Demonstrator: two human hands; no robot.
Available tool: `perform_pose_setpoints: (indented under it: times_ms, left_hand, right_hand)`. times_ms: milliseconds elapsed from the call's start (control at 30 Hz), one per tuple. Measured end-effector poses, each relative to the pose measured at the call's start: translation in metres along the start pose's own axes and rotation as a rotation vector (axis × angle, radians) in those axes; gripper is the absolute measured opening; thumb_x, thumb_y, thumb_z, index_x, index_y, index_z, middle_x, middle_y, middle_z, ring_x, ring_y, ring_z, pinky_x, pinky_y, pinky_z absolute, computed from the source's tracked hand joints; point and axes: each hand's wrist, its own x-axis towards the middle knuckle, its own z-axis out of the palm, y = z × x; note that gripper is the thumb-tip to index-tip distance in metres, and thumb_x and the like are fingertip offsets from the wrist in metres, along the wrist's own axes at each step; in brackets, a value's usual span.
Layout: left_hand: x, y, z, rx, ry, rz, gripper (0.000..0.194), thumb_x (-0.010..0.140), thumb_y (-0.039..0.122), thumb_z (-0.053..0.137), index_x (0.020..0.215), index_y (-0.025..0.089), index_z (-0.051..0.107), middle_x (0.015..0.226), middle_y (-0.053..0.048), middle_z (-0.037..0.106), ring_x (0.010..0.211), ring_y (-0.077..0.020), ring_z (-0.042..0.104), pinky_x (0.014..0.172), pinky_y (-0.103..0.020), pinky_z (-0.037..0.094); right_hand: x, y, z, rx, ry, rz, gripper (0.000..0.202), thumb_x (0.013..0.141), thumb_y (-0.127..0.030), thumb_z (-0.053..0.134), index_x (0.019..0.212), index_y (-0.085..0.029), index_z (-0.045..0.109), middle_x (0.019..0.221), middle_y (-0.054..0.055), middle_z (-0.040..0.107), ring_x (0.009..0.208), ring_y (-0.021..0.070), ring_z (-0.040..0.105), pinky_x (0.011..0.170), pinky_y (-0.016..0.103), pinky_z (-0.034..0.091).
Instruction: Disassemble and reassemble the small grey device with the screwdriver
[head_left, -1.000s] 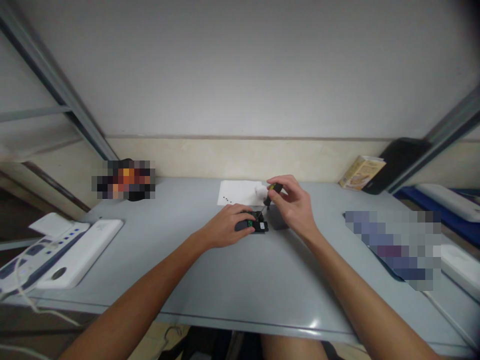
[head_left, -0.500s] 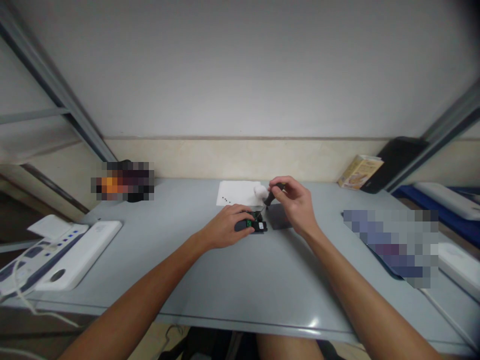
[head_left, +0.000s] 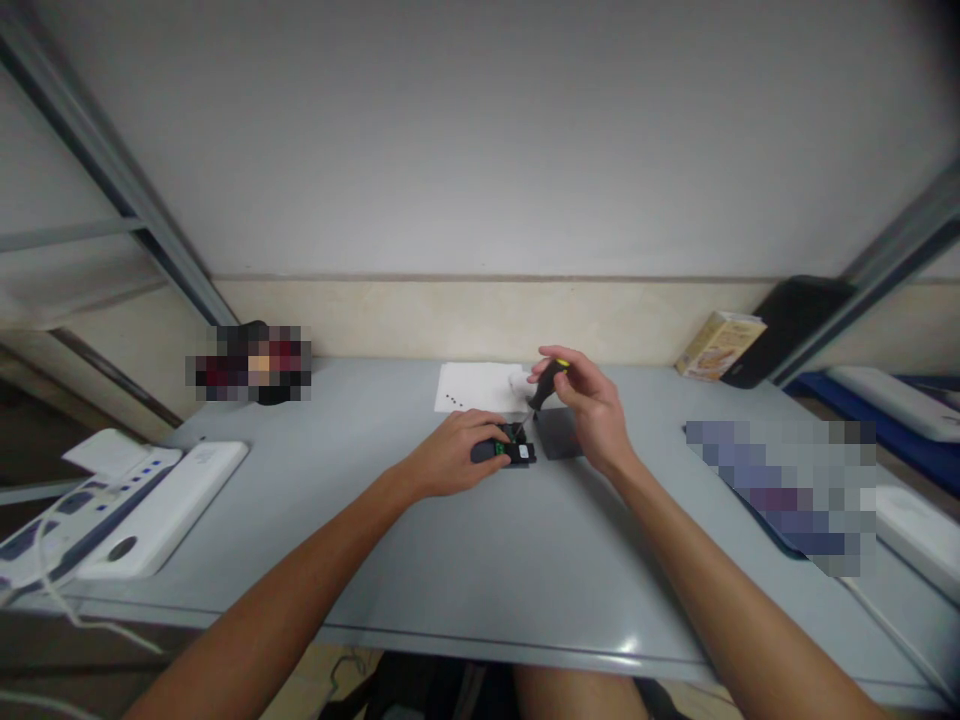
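My left hand [head_left: 450,455] is closed on the near-left side of a small black electronic device [head_left: 523,453], pinning it on the table. The device lies opened, with a green circuit board and a white label showing between and beside my fingers. In my right hand [head_left: 600,410] is a screwdriver [head_left: 548,386] with a black handle and a yellow end. It slants down to the left, and its shaft reaches into the device; the exact tip contact is too small to tell. A dark flat piece [head_left: 555,436] lies partly under my right hand.
Behind the device, a white paper sheet [head_left: 480,377] carries several tiny dark screws [head_left: 454,401]. White power strips [head_left: 169,510] with cables lie at the left. A yellow box [head_left: 721,345] leans at the back right, and a blurred-out item [head_left: 780,490] lies at the right.
My right hand's fingers have loosened and shifted along the screwdriver handle, and the handle has turned so its yellow end shows. My left hand and the device stay in place.
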Motion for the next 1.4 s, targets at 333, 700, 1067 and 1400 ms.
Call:
perform_pose_setpoints:
  times_ms: [333, 700, 1067, 1400]
  left_hand:
    - [-0.001, 0.0, 0.006, -0.027, 0.051, -0.035, 0.015, 0.09, 0.029, 0.07, 0.104, 0.023, 0.07, 0.13, -0.008, 0.068, 0.118, -0.0255, 0.064, 0.106, -0.045, 0.046]
    - [0.0, 0.004, 0.008, -0.039, 0.048, -0.073, 0.013, 0.086, 0.023, 0.07, 0.098, 0.022, 0.065, 0.13, -0.008, 0.066, 0.116, -0.0259, 0.063, 0.104, -0.045, 0.046]
    - [0.0, 0.006, 0.007, -0.038, 0.035, -0.068, 0.014, 0.089, 0.023, 0.067, 0.103, 0.023, 0.065, 0.131, -0.008, 0.066, 0.122, -0.0267, 0.061, 0.106, -0.046, 0.043]
    - [0.0, 0.007, 0.002, -0.066, 0.002, -0.094, 0.02, 0.091, 0.028, 0.067, 0.111, 0.023, 0.064, 0.13, -0.007, 0.067, 0.125, -0.0259, 0.059, 0.108, -0.045, 0.042]
  right_hand:
    - [0.001, 0.002, 0.003, 0.069, -0.042, 0.06, 0.03, 0.092, -0.042, 0.068, 0.117, -0.027, 0.065, 0.098, 0.004, 0.07, 0.091, 0.0197, 0.068, 0.083, 0.035, 0.054]
    - [0.002, 0.003, -0.004, 0.023, 0.002, 0.086, 0.03, 0.09, -0.044, 0.069, 0.114, -0.026, 0.066, 0.102, 0.004, 0.069, 0.089, 0.02, 0.068, 0.081, 0.035, 0.054]
    - [-0.001, 0.003, 0.002, -0.013, -0.105, 0.012, 0.034, 0.093, -0.038, 0.066, 0.125, -0.029, 0.059, 0.113, 0.005, 0.066, 0.096, 0.0187, 0.067, 0.086, 0.034, 0.053]
    - [-0.006, 0.007, 0.008, -0.042, -0.082, 0.018, 0.037, 0.091, -0.026, 0.067, 0.124, -0.032, 0.054, 0.099, -0.001, 0.062, 0.081, 0.0156, 0.07, 0.075, 0.032, 0.056]
